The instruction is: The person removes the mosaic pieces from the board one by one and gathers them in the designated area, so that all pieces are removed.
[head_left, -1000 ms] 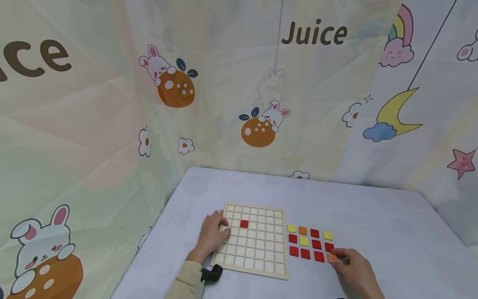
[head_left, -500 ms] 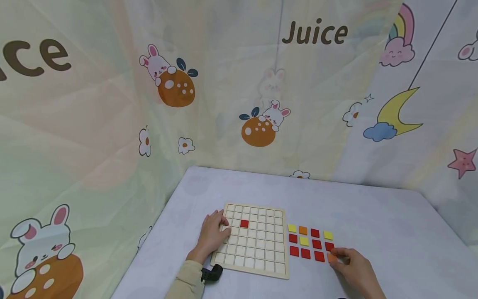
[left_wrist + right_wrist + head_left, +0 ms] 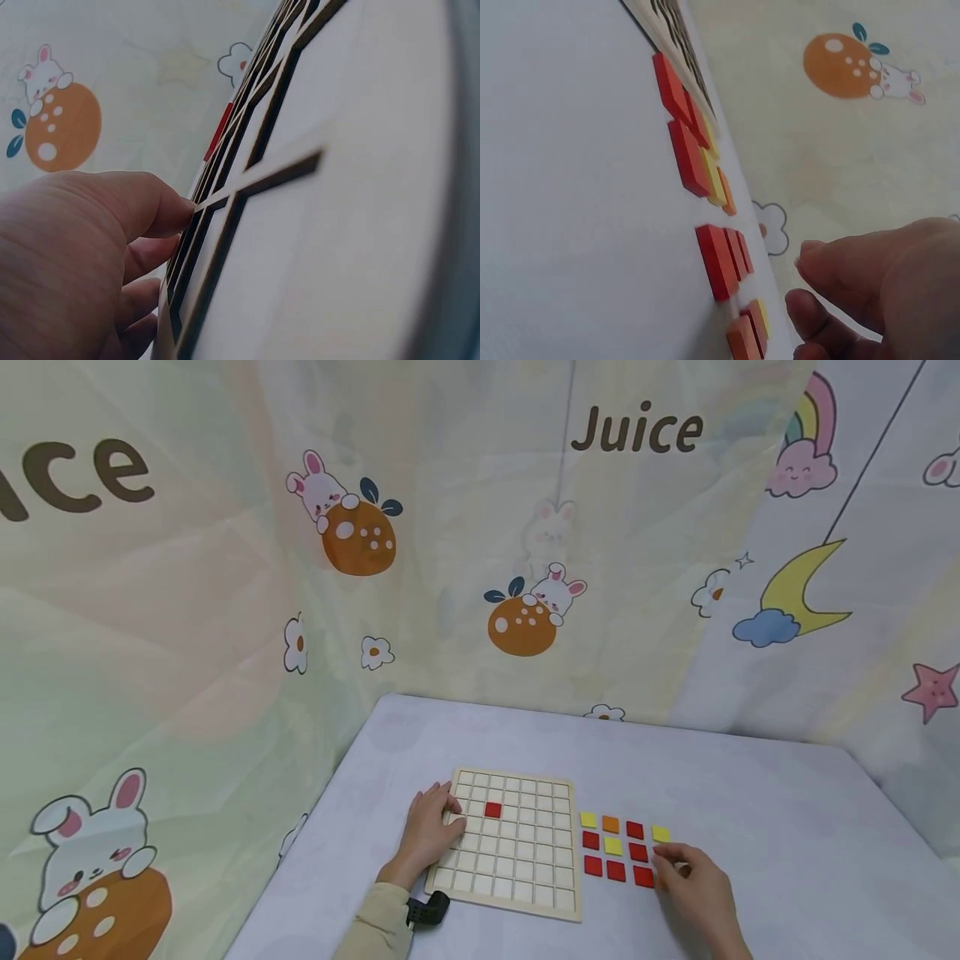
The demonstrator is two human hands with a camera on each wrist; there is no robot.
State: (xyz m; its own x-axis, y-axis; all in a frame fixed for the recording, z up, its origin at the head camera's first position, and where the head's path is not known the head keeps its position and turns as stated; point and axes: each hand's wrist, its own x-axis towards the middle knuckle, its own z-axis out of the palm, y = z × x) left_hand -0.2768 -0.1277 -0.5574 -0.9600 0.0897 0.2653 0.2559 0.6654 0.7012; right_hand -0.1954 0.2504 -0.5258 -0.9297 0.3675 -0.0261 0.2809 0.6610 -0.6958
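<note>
A pale wooden grid board lies on the table with one red tile in a cell of its upper left part. My left hand grips the board's left edge; in the left wrist view the thumb lies on the grid with the other fingers bent beside it. To the board's right are rows of red, orange and yellow tiles. My right hand is over the rightmost column, thumb and finger apart with nothing between them. An orange tile near its fingertips is hidden by the hand in the head view.
A white cloth covers the table. Printed curtains rise behind it and along its left side. A black strap device sits at the left wrist, close to the board's lower left corner.
My right hand has shifted slightly left and away from me, now covering the orange and red tiles of the rightmost column. The left hand keeps its place on the board. The head view has shifted slightly.
</note>
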